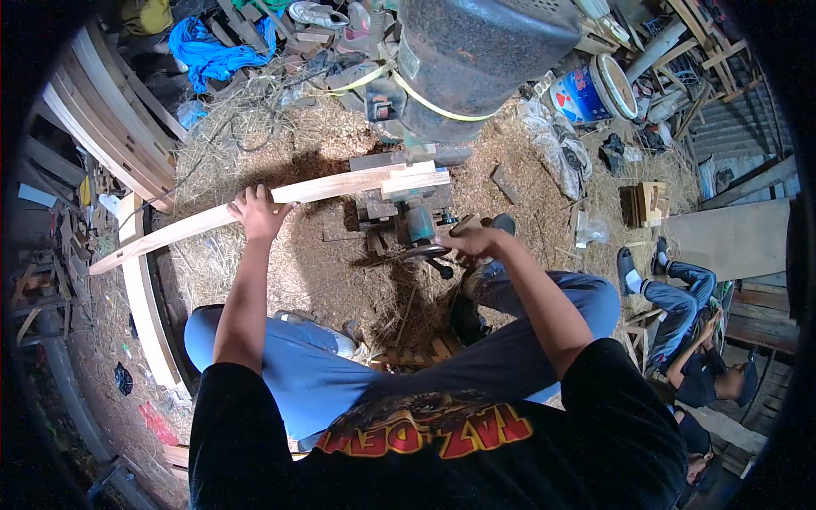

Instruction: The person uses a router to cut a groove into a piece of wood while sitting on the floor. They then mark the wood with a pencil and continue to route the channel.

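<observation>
My left hand point(257, 212) grips the long pale wooden board point(161, 240) from above, its fingers curled over it. The board runs from lower left to the metal worktable point(374, 208) of a dark machine point(467, 51), where a short pale block point(412, 180) lies at its right end. My right hand point(467, 242) is closed on a handwheel point(421, 252) at the near side of the teal machine column point(418, 219); its fingertips are partly hidden.
Stacked boards point(115, 119) lean at left; blue cloth point(208, 47) lies behind them. A paint bucket point(595, 92) and scrap wood point(646, 204) are at right. A co-worker point(680, 289) sits at lower right, another partly visible below. Sawdust and straw point(314, 289) cover the ground.
</observation>
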The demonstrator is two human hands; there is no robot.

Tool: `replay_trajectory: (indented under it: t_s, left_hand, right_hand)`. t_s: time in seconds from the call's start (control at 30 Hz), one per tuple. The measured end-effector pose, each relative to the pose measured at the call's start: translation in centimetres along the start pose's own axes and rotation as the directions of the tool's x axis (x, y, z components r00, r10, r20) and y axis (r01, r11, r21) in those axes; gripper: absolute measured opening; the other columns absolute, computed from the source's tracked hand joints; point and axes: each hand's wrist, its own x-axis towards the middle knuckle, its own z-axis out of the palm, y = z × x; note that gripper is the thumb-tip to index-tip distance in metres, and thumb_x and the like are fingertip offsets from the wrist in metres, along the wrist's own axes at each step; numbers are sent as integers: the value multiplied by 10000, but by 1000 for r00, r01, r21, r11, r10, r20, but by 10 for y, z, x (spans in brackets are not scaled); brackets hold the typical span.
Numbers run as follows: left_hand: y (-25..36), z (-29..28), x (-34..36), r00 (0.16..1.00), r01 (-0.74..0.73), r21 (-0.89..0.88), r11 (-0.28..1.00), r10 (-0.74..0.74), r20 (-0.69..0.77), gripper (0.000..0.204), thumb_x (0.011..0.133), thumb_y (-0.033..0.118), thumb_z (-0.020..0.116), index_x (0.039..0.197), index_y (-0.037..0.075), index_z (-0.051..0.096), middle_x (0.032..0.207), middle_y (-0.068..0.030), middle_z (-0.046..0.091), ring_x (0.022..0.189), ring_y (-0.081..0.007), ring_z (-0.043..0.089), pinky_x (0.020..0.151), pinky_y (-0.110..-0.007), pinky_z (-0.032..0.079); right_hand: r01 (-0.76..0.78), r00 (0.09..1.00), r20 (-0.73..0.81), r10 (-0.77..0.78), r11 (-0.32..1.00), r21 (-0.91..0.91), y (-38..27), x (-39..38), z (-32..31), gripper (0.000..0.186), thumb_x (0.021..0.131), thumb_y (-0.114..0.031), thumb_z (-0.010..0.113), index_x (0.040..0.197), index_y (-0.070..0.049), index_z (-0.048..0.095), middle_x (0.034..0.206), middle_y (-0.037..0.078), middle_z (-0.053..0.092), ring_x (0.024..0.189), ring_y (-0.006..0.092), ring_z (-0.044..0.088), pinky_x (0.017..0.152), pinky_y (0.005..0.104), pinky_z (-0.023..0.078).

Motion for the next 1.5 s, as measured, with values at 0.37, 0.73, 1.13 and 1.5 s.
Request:
replay_trajectory:
  t_s: [0.37, 0.73, 1.13, 1.5]
  left_hand:
    - [0, -6, -2, 1000, 3, -14, 1000, -4, -19, 730, 692, 528, 852, 1198, 80, 575, 1271, -168, 523, 1314, -423, 393, 1123, -739, 136]
    - [3, -14, -3, 999, 6, 16, 1000, -6, 35, 752, 697, 523, 854, 1231, 70, 581, 1313, -180, 508, 1339, -422, 373, 1133, -724, 127]
    - [3, -11, 0, 998, 40, 10, 999, -40, 48, 752, 706, 573, 833, 1222, 84, 588, 1306, -158, 528, 1332, -409, 392, 1149, -716, 122]
    - [1, -7, 5, 999, 1, 30, 1000, -2, 46, 789, 728, 597, 806, 1251, 55, 572, 1306, -184, 516, 1331, -416, 383, 1158, -697, 113]
  right_hand:
    - [324, 946, 113, -305, 847, -421, -10, 18, 87, 618, 959, -540, 544, 880, 52, 703, 860, 192, 711, 780, 277, 684, 698, 421, 532]
    - [431, 900, 329, -284, 687, -585, -6, 48, 69, 537, 990, -452, 506, 1086, 38, 704, 965, 190, 737, 839, 319, 660, 747, 481, 523]
    - [197, 980, 94, -173, 855, -480, -22, 14, 74, 806, 925, -715, 475, 876, 41, 749, 875, 202, 727, 822, 313, 684, 779, 455, 534]
    - [107, 994, 39, -105, 788, -606, -9, 19, 58, 1081, 748, -964, 395, 981, 26, 760, 1065, 204, 729, 1016, 351, 696, 938, 438, 517]
